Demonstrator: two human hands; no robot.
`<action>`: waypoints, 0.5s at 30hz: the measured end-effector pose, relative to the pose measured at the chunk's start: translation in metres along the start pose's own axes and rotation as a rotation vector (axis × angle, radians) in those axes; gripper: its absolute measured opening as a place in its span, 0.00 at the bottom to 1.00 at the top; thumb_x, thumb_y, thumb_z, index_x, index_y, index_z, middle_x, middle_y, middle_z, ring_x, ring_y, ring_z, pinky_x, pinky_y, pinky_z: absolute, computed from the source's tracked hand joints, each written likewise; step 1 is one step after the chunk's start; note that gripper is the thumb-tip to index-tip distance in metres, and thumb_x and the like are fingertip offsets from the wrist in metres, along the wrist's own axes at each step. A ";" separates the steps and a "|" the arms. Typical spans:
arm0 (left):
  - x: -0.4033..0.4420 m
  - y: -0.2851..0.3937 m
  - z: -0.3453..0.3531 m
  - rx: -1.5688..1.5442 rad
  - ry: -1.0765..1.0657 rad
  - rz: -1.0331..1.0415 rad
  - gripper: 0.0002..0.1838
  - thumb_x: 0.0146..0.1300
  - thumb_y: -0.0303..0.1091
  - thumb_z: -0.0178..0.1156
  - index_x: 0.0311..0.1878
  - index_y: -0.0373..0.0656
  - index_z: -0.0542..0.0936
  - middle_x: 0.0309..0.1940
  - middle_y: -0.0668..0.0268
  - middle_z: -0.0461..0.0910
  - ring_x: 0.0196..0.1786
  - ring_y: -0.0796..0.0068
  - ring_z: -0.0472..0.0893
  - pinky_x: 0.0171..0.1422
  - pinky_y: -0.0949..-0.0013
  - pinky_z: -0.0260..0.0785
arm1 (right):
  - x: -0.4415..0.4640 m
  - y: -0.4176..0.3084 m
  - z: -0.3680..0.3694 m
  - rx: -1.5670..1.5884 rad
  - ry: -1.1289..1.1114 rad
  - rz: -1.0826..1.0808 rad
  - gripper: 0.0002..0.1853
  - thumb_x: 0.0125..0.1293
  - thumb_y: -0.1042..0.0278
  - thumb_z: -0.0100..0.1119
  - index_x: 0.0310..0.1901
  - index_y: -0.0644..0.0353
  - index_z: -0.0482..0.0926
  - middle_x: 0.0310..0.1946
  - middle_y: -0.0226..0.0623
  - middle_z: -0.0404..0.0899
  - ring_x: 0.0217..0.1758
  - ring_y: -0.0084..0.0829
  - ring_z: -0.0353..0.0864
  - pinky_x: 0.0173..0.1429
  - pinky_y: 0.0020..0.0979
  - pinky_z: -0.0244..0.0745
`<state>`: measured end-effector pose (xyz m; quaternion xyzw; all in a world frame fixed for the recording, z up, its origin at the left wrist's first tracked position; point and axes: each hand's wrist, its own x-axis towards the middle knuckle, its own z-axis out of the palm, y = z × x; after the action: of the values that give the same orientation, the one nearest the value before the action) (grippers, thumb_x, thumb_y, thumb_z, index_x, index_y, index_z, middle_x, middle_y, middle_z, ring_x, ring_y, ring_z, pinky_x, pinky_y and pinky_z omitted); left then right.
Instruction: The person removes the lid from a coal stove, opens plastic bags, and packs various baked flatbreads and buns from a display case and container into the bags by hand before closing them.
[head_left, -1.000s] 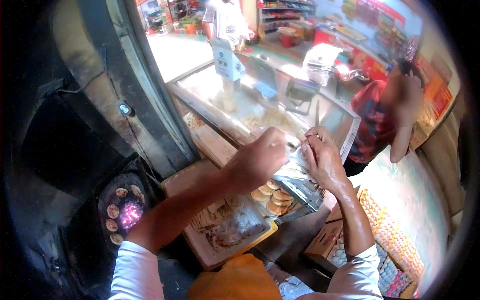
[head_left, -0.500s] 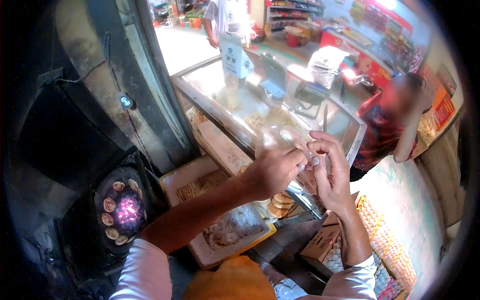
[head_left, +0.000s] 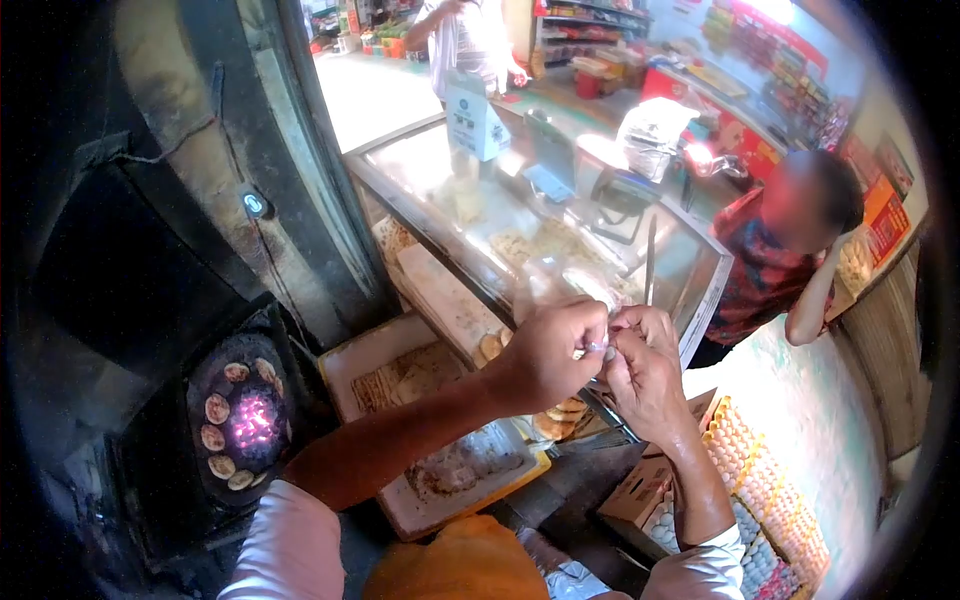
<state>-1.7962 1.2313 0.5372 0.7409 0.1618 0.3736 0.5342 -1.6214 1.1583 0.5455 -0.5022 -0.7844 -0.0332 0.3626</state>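
A clear plastic bag (head_left: 590,284) is held between the two hands above the near edge of a glass-topped case (head_left: 425,190). Its long axis is tilted: the gathered end is pointed down toward the fingertips, and the looser, see-through body is spread up and away over the glass, slightly to the left. Its exact outline is blurred by glare.

The bag is placed mostly beyond the fingers, with only the gathered part gripped. The left hand (head_left: 558,350) is closed, its fingers curled in and the plastic pinched between thumb and forefinger. By the right hand (head_left: 645,365), bent and nearly closed, the same end is met from the other side, thumb and forefinger brought together just beside the left fingertips. Whether the plastic is knotted cannot be told.

Under the left forearm, a pale tray (head_left: 345,372) is partly covered by flat breads (head_left: 400,380). Round buns (head_left: 553,425) are seen below the hands. At the far left, glowing embers (head_left: 254,422) are ringed by small round breads (head_left: 217,408). Boxed eggs (head_left: 765,480) are stacked beyond the right forearm, and a person in a red patterned shirt (head_left: 765,270) is seen across the case.
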 end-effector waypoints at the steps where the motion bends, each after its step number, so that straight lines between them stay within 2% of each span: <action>1: 0.004 0.005 -0.002 0.405 0.056 0.251 0.05 0.58 0.20 0.60 0.32 0.39 0.73 0.31 0.65 0.76 0.35 0.76 0.75 0.38 0.68 0.67 | 0.000 0.000 0.000 -0.001 -0.007 0.005 0.11 0.56 0.78 0.62 0.41 0.68 0.76 0.44 0.45 0.74 0.49 0.47 0.76 0.56 0.41 0.69; 2: 0.005 0.008 -0.003 0.809 0.111 0.502 0.04 0.54 0.23 0.61 0.31 0.38 0.75 0.29 0.65 0.75 0.34 0.72 0.74 0.37 0.65 0.67 | -0.001 0.000 0.001 -0.001 -0.004 0.005 0.11 0.56 0.78 0.62 0.41 0.68 0.76 0.44 0.45 0.74 0.49 0.47 0.76 0.56 0.41 0.69; 3: 0.005 0.008 0.001 0.950 0.123 0.549 0.04 0.54 0.28 0.62 0.32 0.41 0.77 0.31 0.65 0.75 0.38 0.68 0.75 0.38 0.62 0.68 | -0.002 -0.001 0.004 0.193 0.043 0.128 0.12 0.58 0.78 0.61 0.45 0.67 0.76 0.45 0.45 0.75 0.50 0.45 0.77 0.57 0.38 0.70; 4: 0.005 0.007 0.002 0.953 0.125 0.549 0.04 0.54 0.28 0.62 0.32 0.41 0.77 0.31 0.65 0.75 0.38 0.68 0.75 0.38 0.62 0.68 | -0.002 0.000 0.007 0.388 0.087 0.247 0.13 0.61 0.79 0.61 0.48 0.67 0.76 0.45 0.44 0.76 0.51 0.43 0.78 0.57 0.36 0.71; 5: 0.006 0.006 0.002 0.974 0.089 0.604 0.04 0.55 0.29 0.62 0.32 0.41 0.77 0.31 0.66 0.75 0.38 0.69 0.76 0.38 0.63 0.68 | -0.003 0.006 0.010 0.508 0.058 0.245 0.17 0.64 0.80 0.59 0.55 0.67 0.75 0.48 0.41 0.78 0.52 0.33 0.79 0.56 0.30 0.73; 6: 0.007 0.004 0.002 0.993 0.049 0.660 0.04 0.56 0.31 0.61 0.32 0.42 0.78 0.32 0.66 0.76 0.38 0.70 0.77 0.39 0.63 0.69 | -0.005 0.007 0.011 0.509 0.061 0.244 0.17 0.64 0.80 0.59 0.55 0.67 0.75 0.48 0.41 0.78 0.52 0.33 0.79 0.56 0.30 0.73; 8: 0.009 0.001 0.002 1.029 0.064 0.705 0.05 0.55 0.32 0.62 0.33 0.43 0.78 0.34 0.66 0.77 0.38 0.70 0.78 0.40 0.64 0.71 | -0.007 0.005 0.015 0.881 0.006 0.456 0.18 0.69 0.79 0.56 0.59 0.68 0.75 0.50 0.39 0.78 0.52 0.26 0.79 0.57 0.27 0.73; 9: 0.008 -0.002 0.004 1.020 0.078 0.681 0.06 0.55 0.32 0.62 0.35 0.43 0.78 0.36 0.65 0.78 0.38 0.67 0.80 0.42 0.62 0.72 | -0.007 0.007 0.020 0.941 0.020 0.437 0.17 0.72 0.79 0.54 0.61 0.69 0.74 0.50 0.37 0.78 0.51 0.23 0.78 0.55 0.25 0.73; 12: 0.007 -0.005 0.007 0.996 0.140 0.638 0.07 0.55 0.32 0.62 0.37 0.43 0.78 0.36 0.64 0.78 0.38 0.64 0.81 0.44 0.60 0.73 | -0.011 0.006 0.022 0.840 0.006 0.483 0.15 0.75 0.77 0.52 0.59 0.69 0.75 0.49 0.38 0.79 0.49 0.23 0.78 0.53 0.25 0.74; 15: 0.007 -0.017 0.001 0.963 0.233 0.614 0.08 0.54 0.29 0.64 0.37 0.42 0.78 0.35 0.63 0.77 0.37 0.62 0.80 0.43 0.60 0.72 | -0.005 0.006 0.022 0.801 0.028 0.538 0.11 0.73 0.77 0.54 0.53 0.68 0.79 0.45 0.38 0.80 0.46 0.24 0.79 0.51 0.25 0.74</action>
<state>-1.7879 1.2411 0.5240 0.8673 0.1489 0.4746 -0.0169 -1.6270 1.1664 0.5241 -0.5075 -0.5729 0.3598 0.5337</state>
